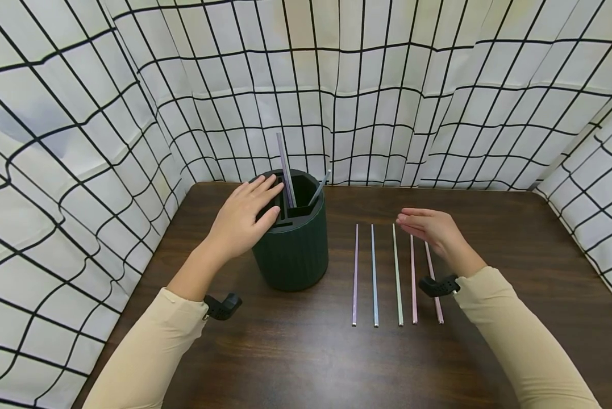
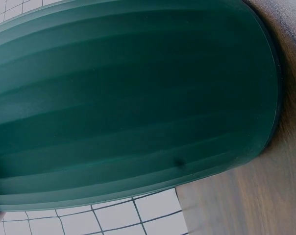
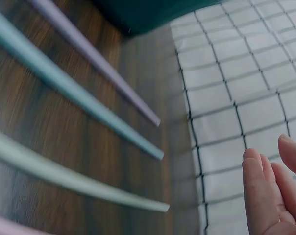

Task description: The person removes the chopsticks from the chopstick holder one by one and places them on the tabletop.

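A dark green ribbed utensil holder (image 1: 291,258) stands upright left of centre and fills most of the left wrist view. My left hand (image 1: 241,218) rests on its top rim, fingers spread and fairly straight. Inside lean a purple chopstick (image 1: 284,162) and a blue one (image 1: 320,186). Further right, several slim chopsticks lie side by side: purple (image 1: 355,275), blue (image 1: 374,275), pale green (image 1: 397,275) and pink (image 1: 413,284). Over the far ends of the right-hand ones hovers my right hand (image 1: 433,227), fingers extended together, holding nothing.
The dark brown wooden table (image 1: 295,363) meets a white, black-gridded curtain (image 1: 367,102) at its back edge, with more of it at both sides. A black wrist strap (image 1: 223,307) sits on the left wrist, another (image 1: 438,286) on the right.
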Motion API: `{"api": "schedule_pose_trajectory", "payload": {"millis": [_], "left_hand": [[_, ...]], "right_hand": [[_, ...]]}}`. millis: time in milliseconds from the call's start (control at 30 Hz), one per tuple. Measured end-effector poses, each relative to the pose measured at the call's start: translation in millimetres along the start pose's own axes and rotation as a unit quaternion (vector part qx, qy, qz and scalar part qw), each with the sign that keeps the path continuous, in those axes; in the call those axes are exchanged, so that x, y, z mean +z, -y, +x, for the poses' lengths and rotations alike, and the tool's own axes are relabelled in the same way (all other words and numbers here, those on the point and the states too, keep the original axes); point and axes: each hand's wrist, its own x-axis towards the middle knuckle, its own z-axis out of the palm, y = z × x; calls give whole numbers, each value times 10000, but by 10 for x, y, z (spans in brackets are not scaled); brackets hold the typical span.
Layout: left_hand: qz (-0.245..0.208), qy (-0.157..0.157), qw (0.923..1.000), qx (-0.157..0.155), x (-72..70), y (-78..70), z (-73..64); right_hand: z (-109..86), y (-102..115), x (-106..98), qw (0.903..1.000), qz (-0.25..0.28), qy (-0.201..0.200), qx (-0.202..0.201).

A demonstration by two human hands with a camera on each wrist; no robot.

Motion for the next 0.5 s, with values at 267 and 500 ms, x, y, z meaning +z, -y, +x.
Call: {"api": "schedule_pose_trajectory", "payload": {"millis": [267,500], "left_hand": [[-18,-13,10000,21,14,13,-1],[-12,-37,10000,17,15,31,-9]], "right_hand": [[-19,139,320,9991,-369,22,-203],[-17,266,567,9979,-280,183,-563]]}}
